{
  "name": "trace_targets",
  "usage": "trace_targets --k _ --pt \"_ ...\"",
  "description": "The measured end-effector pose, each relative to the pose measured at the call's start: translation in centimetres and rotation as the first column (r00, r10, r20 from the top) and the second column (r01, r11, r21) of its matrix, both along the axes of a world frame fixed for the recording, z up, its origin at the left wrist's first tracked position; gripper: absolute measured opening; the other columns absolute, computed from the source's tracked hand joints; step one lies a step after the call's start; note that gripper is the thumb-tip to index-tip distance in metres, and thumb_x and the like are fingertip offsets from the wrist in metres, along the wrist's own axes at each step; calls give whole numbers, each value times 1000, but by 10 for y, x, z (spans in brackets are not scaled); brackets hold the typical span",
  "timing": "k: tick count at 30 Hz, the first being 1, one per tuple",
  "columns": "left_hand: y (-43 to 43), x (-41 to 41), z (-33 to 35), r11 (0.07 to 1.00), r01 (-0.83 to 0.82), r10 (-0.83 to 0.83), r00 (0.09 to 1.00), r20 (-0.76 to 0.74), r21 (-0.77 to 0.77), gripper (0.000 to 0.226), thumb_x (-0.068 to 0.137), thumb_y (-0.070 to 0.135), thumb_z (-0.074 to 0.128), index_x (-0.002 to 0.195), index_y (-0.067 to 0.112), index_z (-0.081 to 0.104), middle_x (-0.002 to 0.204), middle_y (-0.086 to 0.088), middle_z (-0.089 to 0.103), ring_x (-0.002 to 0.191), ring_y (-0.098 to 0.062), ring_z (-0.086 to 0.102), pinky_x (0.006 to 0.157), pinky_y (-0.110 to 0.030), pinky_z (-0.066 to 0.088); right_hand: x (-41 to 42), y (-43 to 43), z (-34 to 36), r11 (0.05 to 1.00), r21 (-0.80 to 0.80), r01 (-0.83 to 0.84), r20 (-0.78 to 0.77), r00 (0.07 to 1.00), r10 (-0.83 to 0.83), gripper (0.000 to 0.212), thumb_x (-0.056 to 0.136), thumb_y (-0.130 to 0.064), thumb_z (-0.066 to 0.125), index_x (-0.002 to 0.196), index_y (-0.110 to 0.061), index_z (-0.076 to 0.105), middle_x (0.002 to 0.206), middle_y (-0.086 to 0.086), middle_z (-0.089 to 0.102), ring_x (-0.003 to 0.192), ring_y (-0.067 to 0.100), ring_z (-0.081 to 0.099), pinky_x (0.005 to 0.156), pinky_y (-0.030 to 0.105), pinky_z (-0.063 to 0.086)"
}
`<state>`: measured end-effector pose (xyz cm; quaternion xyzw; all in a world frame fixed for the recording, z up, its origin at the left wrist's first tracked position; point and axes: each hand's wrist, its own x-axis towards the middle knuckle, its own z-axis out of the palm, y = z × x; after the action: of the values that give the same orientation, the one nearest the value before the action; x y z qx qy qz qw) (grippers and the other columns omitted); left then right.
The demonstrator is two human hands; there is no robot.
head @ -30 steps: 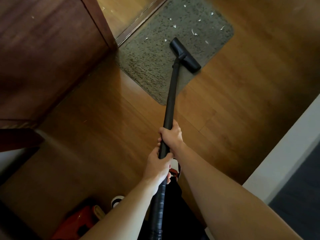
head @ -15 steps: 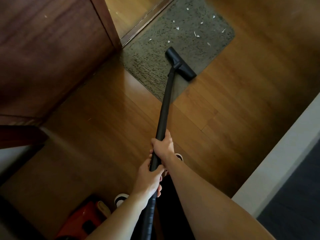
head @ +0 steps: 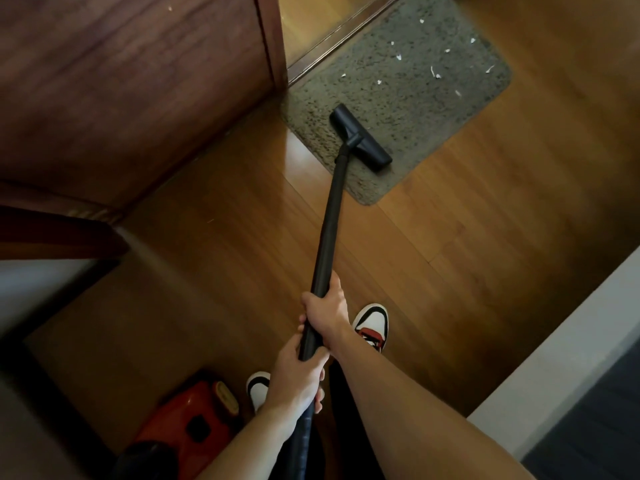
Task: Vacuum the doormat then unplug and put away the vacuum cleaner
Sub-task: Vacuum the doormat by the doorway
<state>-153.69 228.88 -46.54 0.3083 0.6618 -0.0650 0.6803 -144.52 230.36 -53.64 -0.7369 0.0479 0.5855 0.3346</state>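
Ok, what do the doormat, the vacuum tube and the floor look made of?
Doormat: probably textile pile, grey-green, matte, nubbly surface. Vacuum tube: black, smooth, faint sheen; plastic or painted metal, unclear. Floor: glossy wood or laminate, plank seams and reflections.

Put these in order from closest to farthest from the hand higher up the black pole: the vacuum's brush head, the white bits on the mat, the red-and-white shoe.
From the right hand on the black pole:
1. Red-and-white shoe, just to its right.
2. Brush head, ahead on the mat.
3. White bits, beyond it, farther up the mat.
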Motion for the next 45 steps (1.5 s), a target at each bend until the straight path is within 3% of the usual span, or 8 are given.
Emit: trace_targets --k 5,17,25,31,35,40,45 --pt "17 21 -6 996 -90 91 996 22 -26 4 96 23 63 100 22 62 68 -8 54 43 -17 47 41 -27 43 21 24 -6 999 14 -50 1 999 50 68 94 -11 60 151 -34 31 93 11 63 53 16 61 52 31 56" --pt "61 96 -21 973 -221 223 974 27 -59 9 95 23 63 99 15 64 70 -9 54 42 -15 46 41 -26 43 93 81 -25 989 20 -145 4 989 145 59 91 -12 62 140 -36 38 84 10 61 52 18 61 57 40 60" --pt "88 143 -30 972 -231 232 972 35 -35 8 96 24 64 96 16 65 70 -8 54 42 -15 46 42 -26 43 138 110 -40 986 28 -164 31 986 163 54 90 -12 61 135 -33 42 80 9 61 50 19 60 58 44 61" --pt "103 166 -35 976 -216 217 975 41 -7 9 96 21 62 98 12 64 72 -10 53 41 -16 44 43 -26 41 162 127 -42 987 39 -159 20 987 158 55 91 -11 61 131 -42 39 85 11 63 52 18 62 57 43 62" --pt "114 184 -43 976 -217 217 974 63 -14 7 96 21 61 97 15 64 71 -9 54 42 -16 45 43 -27 41 181 140 -49 985 40 -167 59 985 165 47 90 -10 61 130 -28 44 81 11 61 48 18 60 54 37 58" --pt "120 196 -45 972 -234 235 968 88 -30 6 96 22 62 93 17 65 68 -6 53 42 -15 44 43 -25 40 193 147 -50 984 48 -172 80 982 168 47 88 -8 62 128 -25 44 80 12 60 48 18 60 58 41 60" --pt "120 176 -41 978 -206 209 974 88 -44 9 94 25 64 97 16 64 70 -6 54 42 -14 45 42 -24 41 176 144 -41 989 38 -140 59 989 138 54 89 -8 62 135 -28 41 82 13 60 48 18 60 55 36 58"
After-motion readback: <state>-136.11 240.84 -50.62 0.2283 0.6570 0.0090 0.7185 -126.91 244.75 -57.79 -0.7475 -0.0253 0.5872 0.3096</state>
